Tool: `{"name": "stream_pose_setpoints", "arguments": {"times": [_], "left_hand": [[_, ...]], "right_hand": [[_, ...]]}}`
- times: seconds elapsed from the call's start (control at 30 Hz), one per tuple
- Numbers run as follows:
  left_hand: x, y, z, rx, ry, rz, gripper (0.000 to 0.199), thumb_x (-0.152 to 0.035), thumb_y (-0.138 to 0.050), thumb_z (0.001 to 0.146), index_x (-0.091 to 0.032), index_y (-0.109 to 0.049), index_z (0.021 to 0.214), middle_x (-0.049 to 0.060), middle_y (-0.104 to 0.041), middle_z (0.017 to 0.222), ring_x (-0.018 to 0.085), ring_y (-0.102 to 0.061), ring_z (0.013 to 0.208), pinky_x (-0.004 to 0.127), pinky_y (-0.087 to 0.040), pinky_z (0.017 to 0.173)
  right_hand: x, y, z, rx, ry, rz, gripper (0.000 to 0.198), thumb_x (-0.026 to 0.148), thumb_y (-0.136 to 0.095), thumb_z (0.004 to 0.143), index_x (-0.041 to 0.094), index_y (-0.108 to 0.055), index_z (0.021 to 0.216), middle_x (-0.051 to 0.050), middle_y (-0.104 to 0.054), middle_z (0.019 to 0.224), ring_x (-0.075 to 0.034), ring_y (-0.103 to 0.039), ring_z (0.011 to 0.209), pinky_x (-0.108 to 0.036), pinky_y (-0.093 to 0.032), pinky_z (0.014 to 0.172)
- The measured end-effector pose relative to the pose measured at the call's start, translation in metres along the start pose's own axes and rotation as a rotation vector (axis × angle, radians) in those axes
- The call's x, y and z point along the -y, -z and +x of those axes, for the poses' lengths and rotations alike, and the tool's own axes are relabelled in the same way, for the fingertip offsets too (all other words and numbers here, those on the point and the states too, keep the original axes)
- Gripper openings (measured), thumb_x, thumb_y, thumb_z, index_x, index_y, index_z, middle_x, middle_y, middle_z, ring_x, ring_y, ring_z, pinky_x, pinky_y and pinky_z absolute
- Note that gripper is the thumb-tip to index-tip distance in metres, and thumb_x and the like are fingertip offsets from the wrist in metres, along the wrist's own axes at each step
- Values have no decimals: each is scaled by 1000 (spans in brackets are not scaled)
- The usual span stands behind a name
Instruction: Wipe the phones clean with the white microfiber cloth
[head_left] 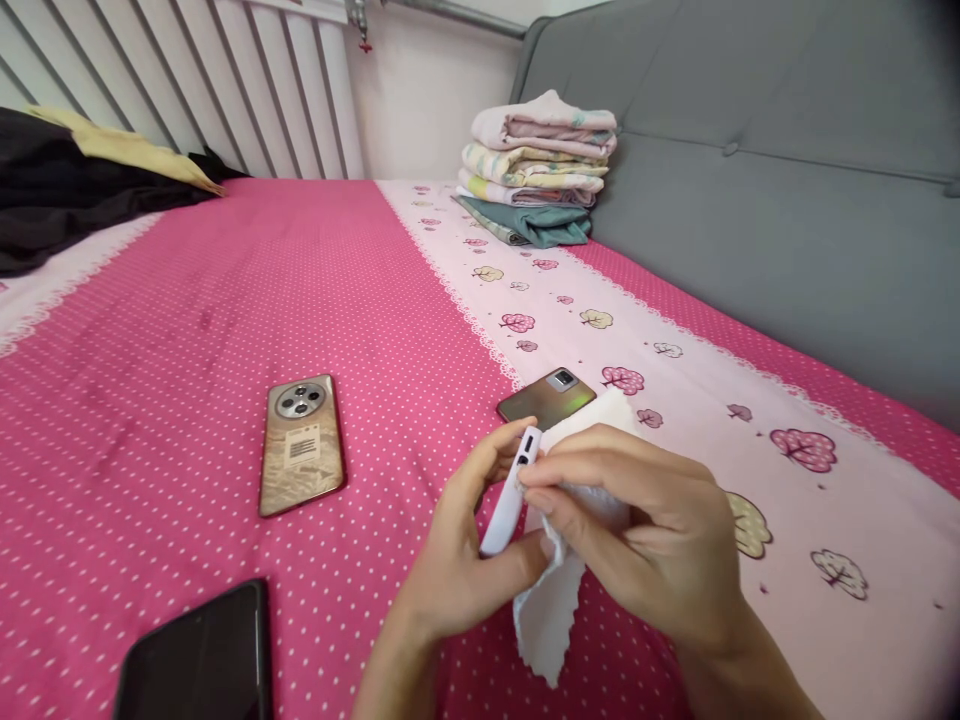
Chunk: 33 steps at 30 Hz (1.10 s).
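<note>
My left hand (472,550) is closed around a slim pale lavender device (504,508), tilted with its narrow edge facing me. Dark port openings show in that edge; its broad faces are mostly hidden, so whether it is a phone I cannot tell. Thumb and forefinger of my right hand (652,520) pinch a white cleaning cloth (551,625) against the edge, close to the openings. Part of the cloth hangs below with a scalloped border, and my left thumb touches it. Just behind my hands lies a brownish-gold phone (545,398), back up, partly covered by the cloth.
A gold patterned phone (303,445) lies back up on the pink dotted bedspread (300,280). Nearer me, at left, is a black phone (199,660). Folded fabrics (536,165) are stacked by the grey headboard (750,180). Dark clothing (67,190) lies near the radiator (247,90).
</note>
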<state>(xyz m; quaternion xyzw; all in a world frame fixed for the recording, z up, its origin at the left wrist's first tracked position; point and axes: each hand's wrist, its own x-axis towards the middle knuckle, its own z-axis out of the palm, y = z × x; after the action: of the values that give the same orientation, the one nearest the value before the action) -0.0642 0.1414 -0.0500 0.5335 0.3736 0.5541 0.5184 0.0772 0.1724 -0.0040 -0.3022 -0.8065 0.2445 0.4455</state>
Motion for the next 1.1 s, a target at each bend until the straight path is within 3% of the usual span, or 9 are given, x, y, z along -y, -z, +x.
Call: {"name": "stream_pose_setpoints", "arguments": {"times": [0.17, 0.53, 0.83, 1.1], "left_hand": [[-1, 1, -2, -10, 16, -32, 56, -27, -65, 72, -37, -44, 123, -3, -51, 123, 20, -48, 110, 30, -39, 91], [-12, 1, -2, 27, 20, -72, 57, -40, -64, 71, -25, -43, 122, 5, -51, 123, 27, -44, 115, 37, -39, 91], [-17, 2, -3, -24, 1, 101, 51, -37, -61, 74, -23, -46, 121, 8, -54, 121, 28, -47, 113, 39, -39, 92], [-17, -1, -1, -73, -3, 159, 45, -33, -58, 77, -24, -48, 120, 5, -59, 117, 23, -53, 107, 33, -42, 88]], "right_hand": [[-6, 0, 2, -29, -45, -39, 13, 17, -57, 80, 23, -67, 86, -1, -66, 81, -15, -61, 71, -28, -51, 62], [-11, 0, 6, -75, -121, -68, 13, 14, -58, 79, 22, -67, 86, 0, -65, 82, -14, -61, 74, -28, -49, 66], [-11, -3, 5, -72, -161, -32, 13, 16, -59, 79, 22, -67, 87, 0, -66, 84, -14, -62, 77, -27, -50, 70], [-15, -4, 6, -51, -301, 5, 11, 21, -59, 80, 21, -67, 87, 0, -67, 85, -14, -63, 78, -27, -50, 70]]}}
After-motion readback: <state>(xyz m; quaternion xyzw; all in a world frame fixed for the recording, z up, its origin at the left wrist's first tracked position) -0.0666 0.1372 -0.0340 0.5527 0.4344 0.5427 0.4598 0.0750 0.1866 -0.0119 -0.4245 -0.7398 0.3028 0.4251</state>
